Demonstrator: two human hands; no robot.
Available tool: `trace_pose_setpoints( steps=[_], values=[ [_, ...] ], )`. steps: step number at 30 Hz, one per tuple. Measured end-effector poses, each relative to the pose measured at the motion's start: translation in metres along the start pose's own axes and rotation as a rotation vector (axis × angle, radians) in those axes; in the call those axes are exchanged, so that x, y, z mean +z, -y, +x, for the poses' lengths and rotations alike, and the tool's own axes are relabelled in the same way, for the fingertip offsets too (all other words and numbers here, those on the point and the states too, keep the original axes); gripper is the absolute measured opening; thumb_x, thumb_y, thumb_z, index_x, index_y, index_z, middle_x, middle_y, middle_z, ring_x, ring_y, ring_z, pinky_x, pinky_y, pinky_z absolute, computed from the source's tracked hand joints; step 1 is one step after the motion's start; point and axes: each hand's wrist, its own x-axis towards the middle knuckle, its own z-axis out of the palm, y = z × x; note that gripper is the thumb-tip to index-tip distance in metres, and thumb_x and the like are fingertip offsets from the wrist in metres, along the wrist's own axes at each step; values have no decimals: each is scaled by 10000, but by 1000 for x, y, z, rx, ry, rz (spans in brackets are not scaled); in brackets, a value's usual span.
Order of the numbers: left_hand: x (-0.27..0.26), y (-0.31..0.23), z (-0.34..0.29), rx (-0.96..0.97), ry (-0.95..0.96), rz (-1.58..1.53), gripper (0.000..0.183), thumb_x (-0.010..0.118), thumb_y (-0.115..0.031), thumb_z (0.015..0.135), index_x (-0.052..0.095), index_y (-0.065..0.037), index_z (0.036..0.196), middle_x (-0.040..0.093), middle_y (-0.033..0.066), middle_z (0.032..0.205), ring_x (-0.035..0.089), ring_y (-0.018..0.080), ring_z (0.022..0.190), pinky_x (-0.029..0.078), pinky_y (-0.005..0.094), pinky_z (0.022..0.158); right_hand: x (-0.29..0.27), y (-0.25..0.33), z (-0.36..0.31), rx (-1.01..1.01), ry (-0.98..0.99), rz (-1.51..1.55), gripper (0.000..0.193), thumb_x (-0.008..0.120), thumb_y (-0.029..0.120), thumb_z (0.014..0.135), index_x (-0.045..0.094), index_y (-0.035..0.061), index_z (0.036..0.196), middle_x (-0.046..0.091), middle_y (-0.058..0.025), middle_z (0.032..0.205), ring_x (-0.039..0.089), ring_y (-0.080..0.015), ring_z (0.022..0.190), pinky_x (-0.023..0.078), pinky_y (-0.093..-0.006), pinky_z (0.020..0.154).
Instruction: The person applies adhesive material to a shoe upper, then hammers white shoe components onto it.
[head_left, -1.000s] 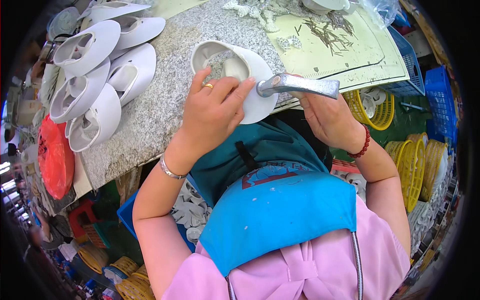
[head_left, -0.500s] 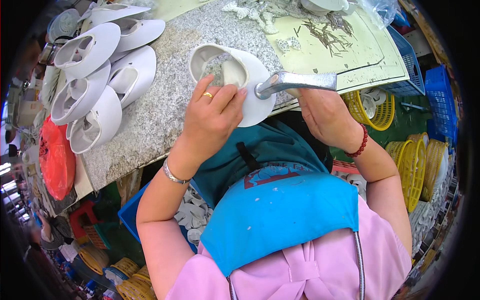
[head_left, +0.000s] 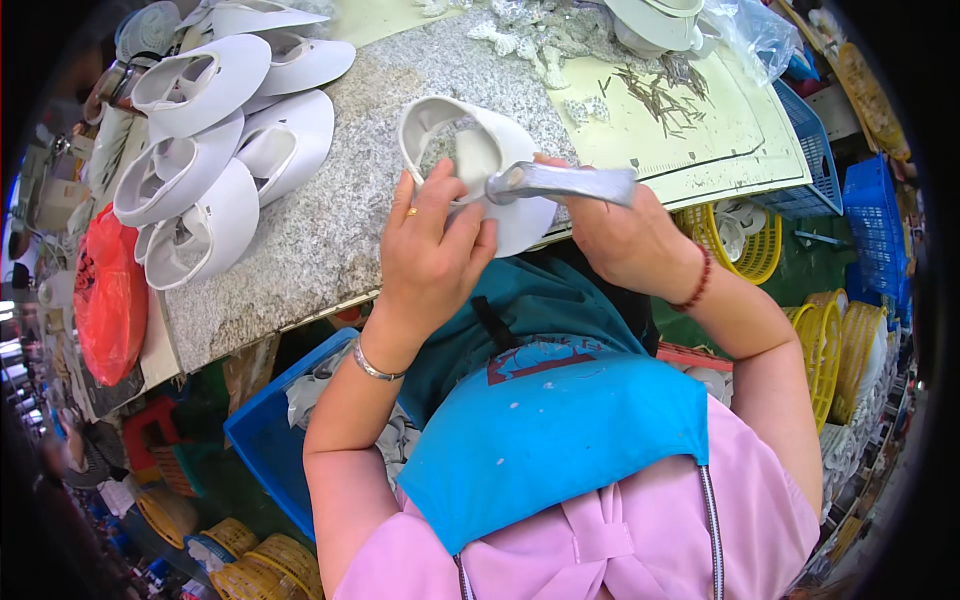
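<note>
Step in hand, as judged: hammer work on one white visor-shaped piece, with the left hand steadying it and the right hand working the metal hammer.

Location of workpiece: the white visor-shaped piece lies on the grey, speckled bench near its front edge. Its oval opening faces up and its broad flange extends toward 4 o'clock.

Left grip: fingers half curled, located at 7 o'clock of the piece. The fingertips reach the near rim of the opening; the piece therefore lies at 1 o'clock from this grip. Whether the rim is pinched or only pressed cannot be told.

Right grip: fingers closed around the hammer, located at 4 o'clock of the piece; the piece lies at 10 o'clock from this grip. The hammer's handle is largely hidden beneath its head. The rounded end of the head overlaps the piece at 3 o'clock of the opening. Contact between hammer and piece cannot be confirmed from this angle.

Requirements for the next move, as judged: hold the piece steady against the bench, keep the left fingertips clear of the hammer face, and keep the head aligned over the flange side of the opening.

Surroundings, taken from the piece: similar white pieces are stacked at 9 o'clock; thin brown strips lie on a cream board at 2 o'clock.
</note>
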Motion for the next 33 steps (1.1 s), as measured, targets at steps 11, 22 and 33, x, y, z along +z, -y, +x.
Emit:
trace_pose_setpoints(
  steps=[11, 22, 33],
  values=[
    [4, -1, 0, -47, -21, -11, 203, 759, -57, 708, 615, -40, 850, 612, 101, 915, 640, 326, 1074, 448, 508, 972, -7, 14, 8, 116, 309, -66, 590, 574, 51, 819, 458, 94, 1396, 555, -110, 836, 609, -285, 665, 504, -394, 562],
    [3, 6, 6, -64, -18, -42, 215, 744, -67, 705, 537, -45, 757, 584, 114, 889, 631, 332, 1052, 450, 527, 971, -2, 1, 7, 29, 248, -36, 625, 582, -35, 781, 463, 41, 1390, 612, -141, 981, 574, -292, 663, 495, -381, 559],
    [5, -1, 4, -18, -14, 40, 248, 728, -137, 724, 602, -56, 921, 604, 107, 995, 603, 295, 875, 397, 500, 880, -12, -3, 7, 184, 237, 136, 555, 536, -17, 827, 468, 25, 1376, 625, -179, 953, 640, -366, 828, 528, -427, 704]
  ],
)
